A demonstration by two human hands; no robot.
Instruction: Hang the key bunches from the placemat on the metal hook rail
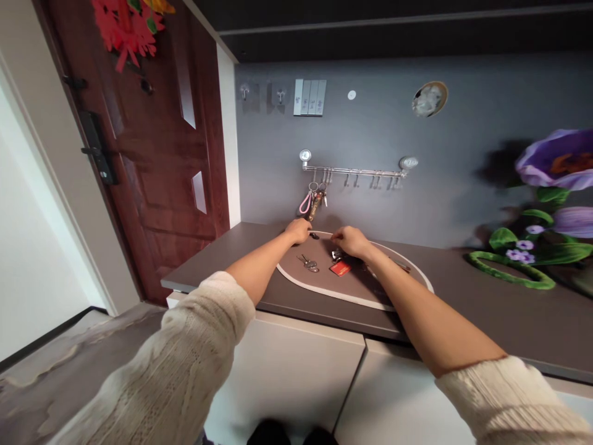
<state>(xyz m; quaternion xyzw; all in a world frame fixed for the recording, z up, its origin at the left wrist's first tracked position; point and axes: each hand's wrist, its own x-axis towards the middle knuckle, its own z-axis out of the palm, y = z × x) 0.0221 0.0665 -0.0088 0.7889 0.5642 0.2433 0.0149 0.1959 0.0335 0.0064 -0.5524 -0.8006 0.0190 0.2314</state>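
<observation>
My left hand [299, 232] is at the mat's back left edge, fingers curled closed. A small dark object [314, 235] lies by its fingertips; whether the hand grips it I cannot tell. My right hand [351, 241] is closed in a pinch over the middle of the mat, and what it holds is hidden. Just below it are a small black-and-silver item [338, 254] and a red card or tag [340, 267]. A bunch of keys [309, 264] lies on the brown mat [319, 285] between my hands. More keys [323, 196] with a pink loop hang above my left hand.
The mat with its pale border lies on a dark counter [213, 258]. A metal hook rail [356, 172] is fixed to the grey wall behind. Purple fabric flowers [556, 164] stand at the right. A dark red door [162, 161] is at the left, with white cabinets below.
</observation>
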